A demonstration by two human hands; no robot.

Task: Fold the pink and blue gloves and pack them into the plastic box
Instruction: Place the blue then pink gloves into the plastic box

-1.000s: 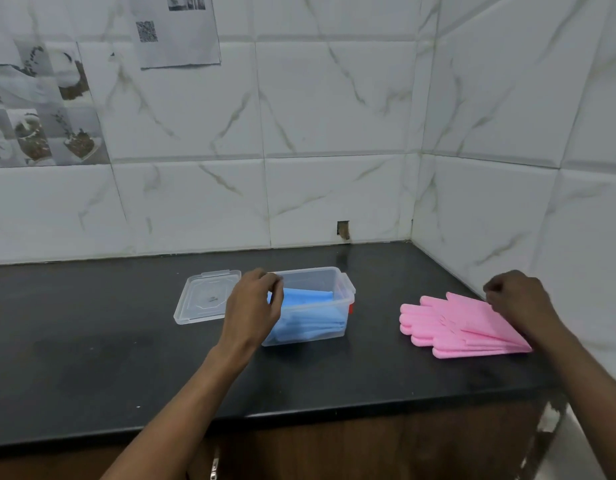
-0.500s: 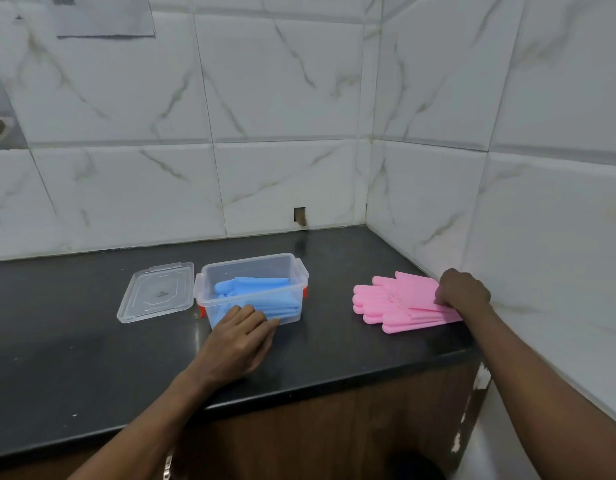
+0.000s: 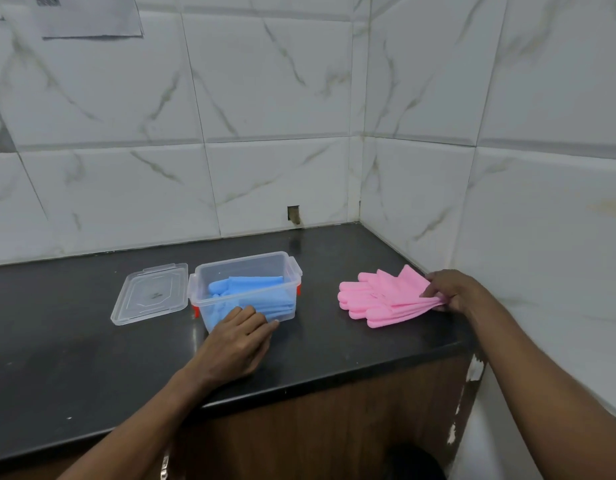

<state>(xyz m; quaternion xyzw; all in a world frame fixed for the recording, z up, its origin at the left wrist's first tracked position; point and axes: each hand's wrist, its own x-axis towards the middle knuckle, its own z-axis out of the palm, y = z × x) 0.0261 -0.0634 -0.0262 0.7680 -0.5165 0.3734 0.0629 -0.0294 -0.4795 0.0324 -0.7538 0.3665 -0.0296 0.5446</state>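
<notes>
Black counter (image 3: 334, 344): right hand (image 3: 452, 292) only pinches the pink gloves (image 3: 379, 301) by the cuffs, so the stack might splay, while left hand (image 3: 237, 337) rests straight-fingered against the plastic box (image 3: 282, 263).

Box (image 3: 246, 269): clear, smooth plastic with red plastic clips (image 3: 298, 289). Lid (image 3: 150, 295), left of the box: the same clear plastic, faintly glossy. Blue gloves (image 3: 254, 289) inside the box and pink gloves (image 3: 379, 299) right of it: matt, pliant sheet. Table (image 3: 57, 358): black, smooth, dully reflective. Tiles (image 3: 265, 98) behind the box: glossy, white, marble-veined, with a paper sheet (image 3: 92, 15) on them. Cabinet front (image 3: 317, 427) below the box: brown wood grain.
</notes>
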